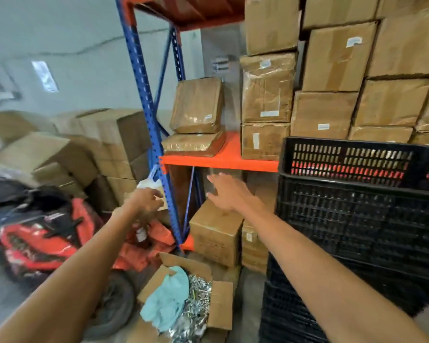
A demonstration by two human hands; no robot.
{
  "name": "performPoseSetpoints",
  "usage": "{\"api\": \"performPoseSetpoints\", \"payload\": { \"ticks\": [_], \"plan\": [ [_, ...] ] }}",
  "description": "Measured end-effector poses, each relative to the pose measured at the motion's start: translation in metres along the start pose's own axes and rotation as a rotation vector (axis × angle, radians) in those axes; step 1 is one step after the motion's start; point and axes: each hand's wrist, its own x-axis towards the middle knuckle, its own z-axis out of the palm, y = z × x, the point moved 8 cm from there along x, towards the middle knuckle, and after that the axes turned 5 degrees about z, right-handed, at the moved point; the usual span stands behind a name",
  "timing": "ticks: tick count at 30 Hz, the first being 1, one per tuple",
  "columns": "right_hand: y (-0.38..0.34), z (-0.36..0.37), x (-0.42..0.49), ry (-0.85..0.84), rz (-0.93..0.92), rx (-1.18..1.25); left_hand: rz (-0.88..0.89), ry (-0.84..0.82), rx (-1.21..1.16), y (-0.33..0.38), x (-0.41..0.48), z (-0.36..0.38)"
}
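- While the left hand [144, 200] curls its fingers round what looks like a pale plastic bottle [149, 183], its shape lost in blur, the right hand [224, 191] is spread wide, fingers straight, holding nothing.
- The bottle sits just in front of the blue rack post [144, 95], below the orange shelf [223, 158].
- To place it well, I would steer it round the post, upright, and brace the free hand on the shelf edge.
- The open cardboard box [221, 300] on the floor holds a pale green cloth [166, 297] and a heap of metal screws [198, 305].
- The stacked black crates [357, 219] show no load through their slots.
- Sealed cartons [332, 58] fill the shelf.
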Motion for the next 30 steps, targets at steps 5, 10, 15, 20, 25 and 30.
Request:
{"api": "performPoseSetpoints", "payload": {
  "ticks": [5, 10, 15, 20, 25, 30],
  "plan": [
    [-0.066, 0.167, -0.029, -0.315, 0.013, 0.022, -0.185, -0.174, -0.035, -0.149, -0.089, 0.097],
    [-0.072, 0.332, -0.106, -0.636, 0.06, 0.038, -0.479, -0.355, -0.18, -0.254, -0.189, 0.241],
    [-0.055, 0.515, -0.195, -0.89, 0.128, 0.015, -0.782, -0.479, -0.355, -0.326, -0.287, 0.418],
    [-0.034, 0.691, -0.264, -1.013, 0.021, -0.055, -1.09, -0.525, -0.501, -0.351, -0.381, 0.611],
    [-0.034, 0.817, -0.262, -0.951, -0.203, -0.131, -1.46, -0.413, -0.637, -0.322, -0.449, 0.748],
    [-0.035, 0.938, -0.213, -0.769, -0.394, -0.259, -1.987, -0.023, -0.987, -0.282, -0.488, 0.876]
  ]
}}
